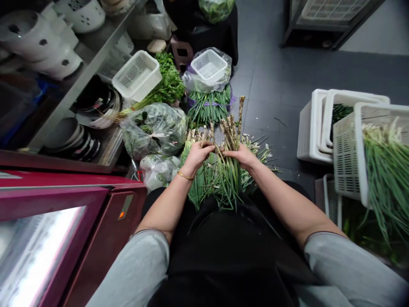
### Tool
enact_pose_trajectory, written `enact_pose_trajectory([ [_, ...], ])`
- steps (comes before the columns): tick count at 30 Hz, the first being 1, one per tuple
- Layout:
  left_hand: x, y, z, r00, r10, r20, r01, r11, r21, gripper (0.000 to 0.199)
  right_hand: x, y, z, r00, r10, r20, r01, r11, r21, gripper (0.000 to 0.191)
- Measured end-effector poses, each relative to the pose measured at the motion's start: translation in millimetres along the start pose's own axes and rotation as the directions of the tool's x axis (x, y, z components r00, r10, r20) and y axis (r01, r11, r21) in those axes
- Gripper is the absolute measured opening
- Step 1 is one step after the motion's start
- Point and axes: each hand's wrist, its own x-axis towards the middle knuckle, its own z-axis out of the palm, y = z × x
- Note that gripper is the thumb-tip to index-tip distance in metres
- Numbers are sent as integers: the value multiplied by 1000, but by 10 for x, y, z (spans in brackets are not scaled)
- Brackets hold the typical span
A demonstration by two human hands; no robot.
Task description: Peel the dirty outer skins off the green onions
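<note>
Green stalks with brown, dirty root ends lie in a heap in front of my lap. My right hand is wrapped round a bunch of these stalks, root ends pointing away from me and green leaves hanging toward me. Close beside it on the left, my left hand pinches one or a few thin stalks near their root ends. The fingertips of both hands nearly meet at the bunch. Loose leaf scraps lie to the right of the heap.
Beyond the heap stands a purple-edged bag of greens with a white basket on top. Bagged vegetables and another white basket are at the left, by a metal shelf. White crates with green stalks stand on the right.
</note>
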Motion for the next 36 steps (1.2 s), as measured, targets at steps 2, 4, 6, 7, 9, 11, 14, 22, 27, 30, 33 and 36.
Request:
enact_pose_trajectory([
  [2,17,17,-13,1000,-17,18,17,1000,-8,24,-10,7,13,999,39,12,-39,999,-6,43],
  [4,31,16,15,999,-25,35,26,1000,-3,23,-30,23,45,997,74,15,-73,997,-24,41],
  [6,43,5,57,999,-29,43,29,1000,7,24,-49,37,73,996,90,-5,-90,995,-30,40],
  [7,48,-2,76,998,-33,47,32,999,6,26,-56,40,78,996,86,-27,-86,996,-21,40],
  [9,48,-16,103,997,-48,56,48,999,3,31,-60,34,64,994,65,-83,-64,998,14,42],
  [11,34,-36,126,992,-69,101,66,997,33,35,-56,17,24,988,42,-146,-34,998,58,42],
  [14,-2,-85,173,970,-101,220,71,988,140,37,-50,-11,-51,971,23,-236,4,993,115,39],
  [22,44,-130,248,972,-122,202,104,990,99,26,-109,-79,-187,958,-71,-278,85,996,41,38],
  [27,18,-179,351,973,-126,192,129,992,-8,23,-82,3,-186,965,-89,-246,82,996,-39,41],
  [30,-32,-191,430,965,-129,228,150,985,-79,28,-13,79,-207,931,-166,-324,119,980,-159,39],
  [33,-50,-170,449,975,-102,199,117,991,-67,32,28,128,-234,908,-267,-324,157,932,-326,34],
  [36,-35,-173,428,985,-97,145,104,994,-37,30,23,151,-231,903,-299,-309,123,869,-480,24],
])
